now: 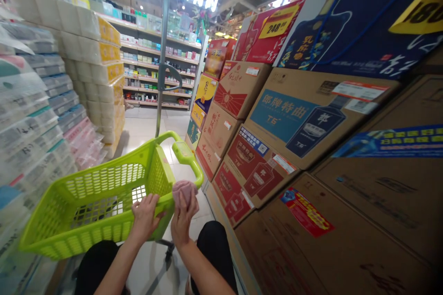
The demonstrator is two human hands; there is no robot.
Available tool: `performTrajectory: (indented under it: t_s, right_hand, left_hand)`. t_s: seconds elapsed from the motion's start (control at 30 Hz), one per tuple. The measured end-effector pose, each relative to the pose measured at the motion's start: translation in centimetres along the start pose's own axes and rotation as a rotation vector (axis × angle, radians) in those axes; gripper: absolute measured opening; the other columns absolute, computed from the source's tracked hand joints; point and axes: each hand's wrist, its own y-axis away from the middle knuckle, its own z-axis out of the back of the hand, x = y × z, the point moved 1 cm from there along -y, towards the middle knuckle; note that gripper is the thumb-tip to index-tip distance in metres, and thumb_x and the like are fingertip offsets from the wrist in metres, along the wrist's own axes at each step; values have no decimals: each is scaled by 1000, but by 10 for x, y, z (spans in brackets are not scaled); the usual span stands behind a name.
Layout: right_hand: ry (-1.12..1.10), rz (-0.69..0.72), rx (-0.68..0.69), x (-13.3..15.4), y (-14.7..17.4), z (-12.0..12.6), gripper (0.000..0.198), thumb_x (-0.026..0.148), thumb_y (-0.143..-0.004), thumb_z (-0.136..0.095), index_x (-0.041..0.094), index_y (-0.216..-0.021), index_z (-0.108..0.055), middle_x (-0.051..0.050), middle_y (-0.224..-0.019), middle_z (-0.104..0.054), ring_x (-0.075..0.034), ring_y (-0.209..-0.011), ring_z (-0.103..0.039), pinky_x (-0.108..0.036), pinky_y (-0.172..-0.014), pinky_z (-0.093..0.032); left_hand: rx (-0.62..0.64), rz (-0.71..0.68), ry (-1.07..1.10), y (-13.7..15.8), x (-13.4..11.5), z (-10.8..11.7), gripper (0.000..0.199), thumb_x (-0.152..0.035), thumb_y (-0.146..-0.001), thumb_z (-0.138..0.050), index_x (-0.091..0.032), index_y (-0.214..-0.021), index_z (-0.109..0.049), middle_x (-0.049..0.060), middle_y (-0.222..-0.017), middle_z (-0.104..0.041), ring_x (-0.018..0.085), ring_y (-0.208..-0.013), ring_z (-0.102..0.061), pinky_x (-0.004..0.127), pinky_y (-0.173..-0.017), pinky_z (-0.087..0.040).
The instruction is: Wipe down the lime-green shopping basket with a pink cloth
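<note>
A lime-green plastic shopping cart (104, 219) with perforated walls stands in front of my knees, its handle end toward the right. My left hand (146, 214) is closed over the near rim of the cart, fingers hooked over the edge. In my right hand (183, 216) is a bunched pink cloth (184, 191), pressed against the cart at the base of its green handle (194, 159). Part of the cloth is hidden by my fingers. Only the floor shows through the holes of the basket.
Stacked liquor cartons (273, 161) line the right side, close to my knee. Packs of tissue paper (100, 78) are piled on the left. A metal pole (164, 46) rises behind the cart. Farther back, shelves (138, 62) hold many small packages.
</note>
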Motion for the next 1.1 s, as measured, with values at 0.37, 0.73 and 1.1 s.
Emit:
performTrajectory:
  t_s: [0.37, 0.73, 1.1]
  right_hand:
    - [140, 79, 283, 31, -72, 50, 37, 26, -98, -37, 27, -130, -56, -10, -133, -56, -32, -126, -39, -55, -106, -25]
    - [270, 292, 685, 59, -126, 48, 42, 14, -93, -42, 19, -135, -48, -14, -134, -49, -26, -115, -45, -39, -93, -43]
    - [501, 259, 1033, 49, -153, -24, 80, -4, -73, -50, 4, -149, -24, -27, -148, -30, -35, -138, -28, -47, -106, -34]
  left_hand:
    - [-11, 5, 7, 8, -5, 8, 23, -31, -83, -55, -22, -105, -56, 6, -105, -63, 25, -103, -53, 40, -87, -30]
    - [-57, -69, 13, 29, -2, 3, 22, -35, -88, -49, -21, -105, -55, 6, -101, -62, 25, -98, -54, 41, -86, -32]
    - [-26, -90, 111, 33, -11, 7, 17, -32, -86, -56, -23, -100, -57, 4, -98, -62, 24, -95, -55, 39, -84, -32]
